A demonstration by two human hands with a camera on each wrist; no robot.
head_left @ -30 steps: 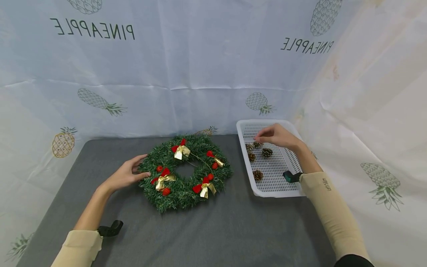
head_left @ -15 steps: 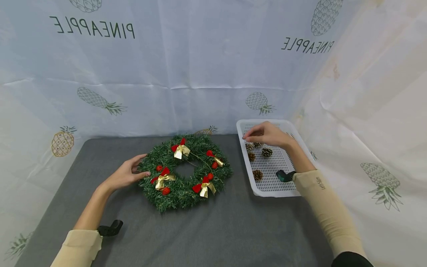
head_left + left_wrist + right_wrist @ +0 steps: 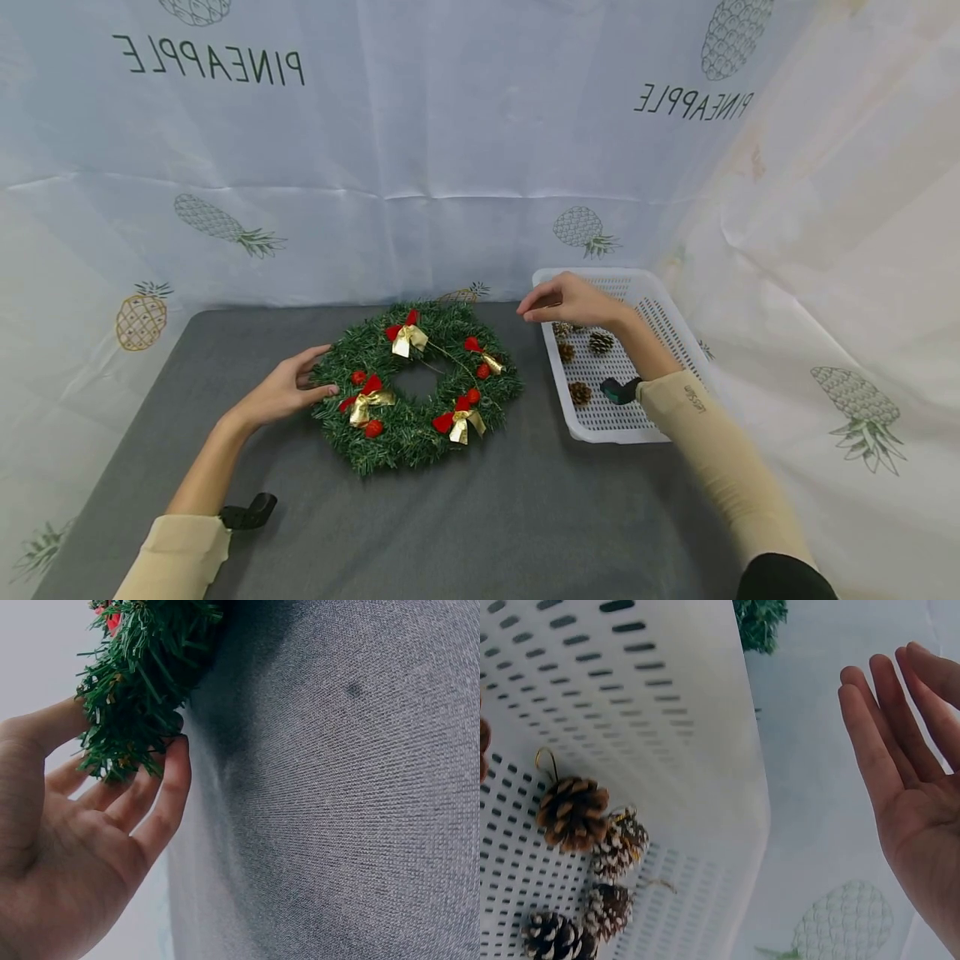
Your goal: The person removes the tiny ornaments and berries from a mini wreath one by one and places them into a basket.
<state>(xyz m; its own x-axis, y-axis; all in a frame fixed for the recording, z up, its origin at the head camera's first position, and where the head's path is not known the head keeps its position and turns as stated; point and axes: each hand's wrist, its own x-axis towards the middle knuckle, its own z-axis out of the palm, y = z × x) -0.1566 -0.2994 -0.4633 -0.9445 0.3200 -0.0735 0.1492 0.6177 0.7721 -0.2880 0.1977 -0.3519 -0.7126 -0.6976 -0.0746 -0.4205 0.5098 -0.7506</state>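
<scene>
A pale backdrop (image 3: 480, 125) printed with pineapples and reversed lettering rises behind a dark grey table (image 3: 525, 517). On the table, left of centre in the head view, lies a green wreath (image 3: 416, 417), flat and ring-shaped. Near its right side stands a white perforated basket (image 3: 622, 436). The left hand (image 3: 285, 387) grasps the wreath's outer left edge, thumb on one side and curled fingers on the other. The right hand (image 3: 581, 302) is held above the basket's far left corner, its fingers extended, released and holding nothing, the fingertips reaching past the rim towards the wreath. Four red-and-gold bows (image 3: 408, 340) are spaced around the wreath. Pine cones (image 3: 574, 814), some brown and some white-tipped, lie inside the basket. Small red balls (image 3: 373, 429) sit among the bows.
</scene>
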